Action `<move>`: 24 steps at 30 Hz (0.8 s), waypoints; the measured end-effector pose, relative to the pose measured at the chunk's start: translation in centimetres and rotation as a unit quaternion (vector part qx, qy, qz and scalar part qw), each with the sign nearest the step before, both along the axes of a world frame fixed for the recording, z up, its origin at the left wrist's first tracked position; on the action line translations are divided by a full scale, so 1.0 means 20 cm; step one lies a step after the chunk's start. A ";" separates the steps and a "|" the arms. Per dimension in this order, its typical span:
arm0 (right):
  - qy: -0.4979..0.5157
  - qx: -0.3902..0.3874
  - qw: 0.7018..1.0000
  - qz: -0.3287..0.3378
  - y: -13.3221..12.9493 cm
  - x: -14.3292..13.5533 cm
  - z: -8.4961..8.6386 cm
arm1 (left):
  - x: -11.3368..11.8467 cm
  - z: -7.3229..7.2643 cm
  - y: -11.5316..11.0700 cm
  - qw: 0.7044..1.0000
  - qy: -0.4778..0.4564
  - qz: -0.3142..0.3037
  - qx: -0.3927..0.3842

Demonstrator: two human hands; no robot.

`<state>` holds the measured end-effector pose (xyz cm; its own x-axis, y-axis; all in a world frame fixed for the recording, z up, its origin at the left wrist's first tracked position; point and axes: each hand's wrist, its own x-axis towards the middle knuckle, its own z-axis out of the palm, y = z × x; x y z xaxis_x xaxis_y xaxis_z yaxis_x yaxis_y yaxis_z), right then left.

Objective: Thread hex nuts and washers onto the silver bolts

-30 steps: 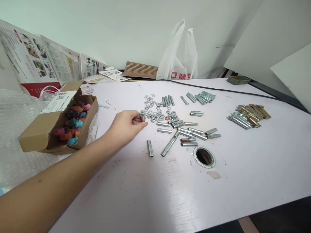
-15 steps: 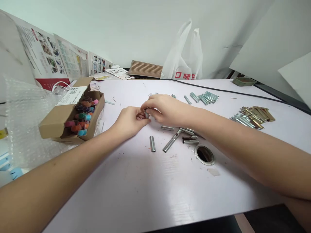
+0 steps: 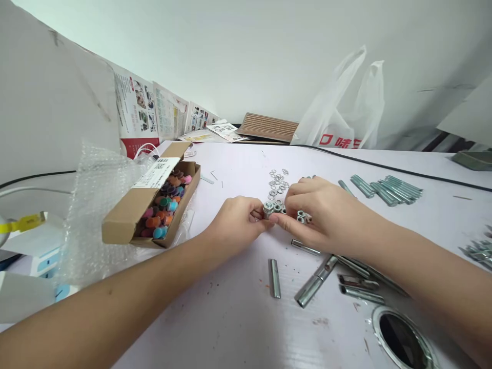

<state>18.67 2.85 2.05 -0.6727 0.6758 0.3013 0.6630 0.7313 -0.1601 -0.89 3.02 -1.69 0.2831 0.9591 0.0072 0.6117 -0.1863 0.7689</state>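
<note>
My left hand (image 3: 240, 218) pinches a small round metal fitting (image 3: 268, 209) with a nut-like top between thumb and fingers, just over the table. Close beside it, my right hand (image 3: 326, 212) has its thumb stretched toward the fitting, the tip at or near its edge. The right index finger curls apart from that thumb, over several loose hex nuts (image 3: 301, 215), and no held item shows. Behind the nuts lie several thin washers (image 3: 277, 183). Nearer me are a short metal sleeve (image 3: 274, 278) and a longer slotted tube (image 3: 315, 282). More tubes lie partly under my right forearm.
At left stands an open cardboard box (image 3: 115, 220) of colourful caps, beside bubble wrap (image 3: 92, 205). Threaded rods (image 3: 397, 189) lie at right, with anchor bolts (image 3: 478, 251) at the edge. A round hole (image 3: 403, 338) opens near front. A plastic bag (image 3: 342, 113) stands behind a cable.
The view has shifted left and closer, so things appear further right. My right fingers have moved off the fitting's top and down by the nuts. My left hand still holds the fitting.
</note>
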 end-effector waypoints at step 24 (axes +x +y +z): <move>0.200 -0.227 0.951 -0.063 -0.08 -0.04 0.03 | 0.00 0.02 -0.01 1.000 0.003 -0.024 0.004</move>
